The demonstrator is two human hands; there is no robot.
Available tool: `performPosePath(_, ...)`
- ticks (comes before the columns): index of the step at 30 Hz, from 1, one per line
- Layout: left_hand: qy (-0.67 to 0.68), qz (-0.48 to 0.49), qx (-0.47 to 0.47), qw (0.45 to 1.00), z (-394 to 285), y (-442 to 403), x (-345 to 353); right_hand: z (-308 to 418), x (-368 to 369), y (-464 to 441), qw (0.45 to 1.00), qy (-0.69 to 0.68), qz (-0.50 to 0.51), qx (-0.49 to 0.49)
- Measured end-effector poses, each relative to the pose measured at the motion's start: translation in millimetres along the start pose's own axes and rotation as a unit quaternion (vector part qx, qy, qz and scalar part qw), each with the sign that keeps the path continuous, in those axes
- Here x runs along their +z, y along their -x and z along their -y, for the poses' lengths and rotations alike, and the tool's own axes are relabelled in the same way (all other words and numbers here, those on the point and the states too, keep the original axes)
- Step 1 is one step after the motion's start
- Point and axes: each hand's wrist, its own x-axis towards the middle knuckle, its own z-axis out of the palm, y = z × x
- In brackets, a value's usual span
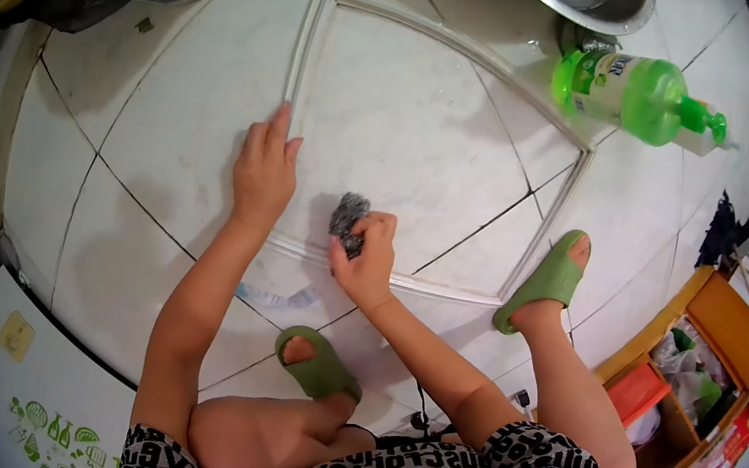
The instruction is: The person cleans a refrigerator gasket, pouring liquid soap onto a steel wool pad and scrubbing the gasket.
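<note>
Here, the right hand (373, 258) clamps its fingers on a grey, wiry scouring pad (351, 210) — within the white four-sided frame (301, 54) on the white tiled floor (187, 129) — while the left hand (264, 174) touches the frame, grip unclear.

The bare left hand (265, 174) reaches farther forward, its fingers (258, 137) stretched out. Near it, the bare right hand (369, 260) curls its fingers in. Both bare arms (190, 318) stretch back behind them.

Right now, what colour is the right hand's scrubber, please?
The scrubber is dark grey, shown in the head view.
</note>
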Motion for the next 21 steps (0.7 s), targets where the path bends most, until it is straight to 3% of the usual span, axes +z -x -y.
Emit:
performPosePath(3, -0.076, 0.019, 0.021, 0.997, 11, 42, 8, 13, 0, -3, 0.999, -0.036, -0.020, 0.004)
performPosePath(5, -0.019, 0.011, 0.026, 0.999, 2, 65, -2, 38, 2, -10, 0.999, -0.048, -0.023, 0.003)
performPosePath(7, -0.014, -0.009, 0.037, 0.999, 0, 68, -6, 57, 6, -27, 0.997, 0.005, 0.000, -0.071)
performPosePath(10, -0.023, -0.017, 0.048, 0.998, 5, 79, 2, 68, 52, -97, 0.988, 0.070, -0.076, -0.117)
performPosePath(12, -0.065, -0.026, 0.049, 0.996, 1, 73, 1, 71, 75, -162, 0.981, 0.084, -0.141, -0.103)
performPosePath(14, -0.073, -0.027, 0.055, 0.996, -1, 71, -3, 75, 80, -172, 0.979, 0.086, -0.156, -0.094)
performPosePath(16, -0.080, -0.041, 0.068, 0.994, -5, 65, -8, 76, 73, -137, 0.985, 0.101, -0.121, -0.064)
performPosePath(19, -0.008, -0.075, 0.060, 0.995, 1, 68, -2, 49, 62, -48, 0.995, 0.088, 0.026, -0.041)
performPosePath(21, -0.043, -0.060, 0.056, 0.996, -2, 66, -7, 63, 52, -93, 0.988, 0.126, 0.018, -0.083)
